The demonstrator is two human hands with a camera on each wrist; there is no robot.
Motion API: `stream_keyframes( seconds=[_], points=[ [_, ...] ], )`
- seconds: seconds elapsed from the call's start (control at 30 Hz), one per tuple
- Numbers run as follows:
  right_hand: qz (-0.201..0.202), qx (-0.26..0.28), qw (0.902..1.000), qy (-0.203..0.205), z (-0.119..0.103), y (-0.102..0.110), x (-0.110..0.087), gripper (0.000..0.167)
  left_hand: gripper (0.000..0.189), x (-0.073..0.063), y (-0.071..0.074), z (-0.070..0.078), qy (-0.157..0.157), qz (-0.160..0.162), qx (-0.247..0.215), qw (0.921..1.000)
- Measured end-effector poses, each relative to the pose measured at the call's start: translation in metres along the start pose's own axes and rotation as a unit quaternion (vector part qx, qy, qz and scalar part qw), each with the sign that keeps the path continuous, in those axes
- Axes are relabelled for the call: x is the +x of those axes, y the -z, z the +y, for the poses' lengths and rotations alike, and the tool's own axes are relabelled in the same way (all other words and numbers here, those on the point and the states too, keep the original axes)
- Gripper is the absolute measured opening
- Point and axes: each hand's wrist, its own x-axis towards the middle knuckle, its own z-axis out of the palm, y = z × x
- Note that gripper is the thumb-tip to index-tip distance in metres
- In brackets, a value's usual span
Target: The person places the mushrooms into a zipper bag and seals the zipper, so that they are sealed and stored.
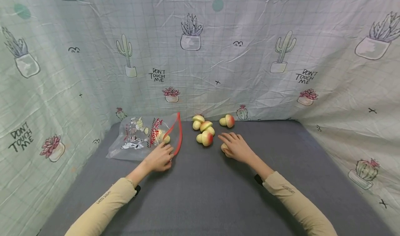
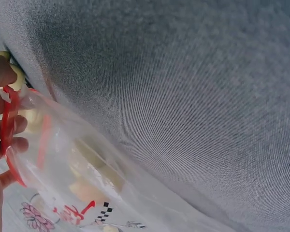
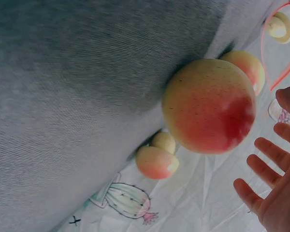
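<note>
My left hand point(image 1: 160, 157) grips the red-edged mouth of a clear printed plastic zip bag point(image 1: 117, 152); in the left wrist view its thumb and fingers pinch the red strip point(image 2: 8, 118). Pale yellow mushroom shapes point(image 2: 96, 166) show blurred through the bag. My right hand point(image 1: 237, 147) is over a toy mushroom point(image 1: 223, 147), partly covering it. From the right wrist, that mushroom's rounded yellow-red cap point(image 3: 210, 106) looms large, beside spread fingers point(image 3: 263, 169) that are apart from it in that view.
Three yellow-and-red mushrooms point(image 1: 205, 138) cluster between the hands, towards the back of the grey tabletop point(image 1: 200, 194). Another mushroom point(image 1: 229, 121) lies behind the right hand. A cactus-print cloth point(image 1: 218, 62) hangs along the back and sides.
</note>
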Motion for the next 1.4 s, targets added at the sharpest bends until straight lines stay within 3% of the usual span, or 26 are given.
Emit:
stream_keyframes(
  seconds=[0.53,1.4],
  points=[
    [-0.033,-0.001,0.9991,-0.026,-0.003,-0.016,-0.008,0.061,0.023,0.003,0.0,0.005,0.024,0.026,0.01,0.9993],
    [-0.079,-0.045,0.995,-0.043,-0.008,-0.025,-0.003,0.054,0.026,0.0,0.006,0.019,0.054,0.002,0.022,0.9983]
  ],
)
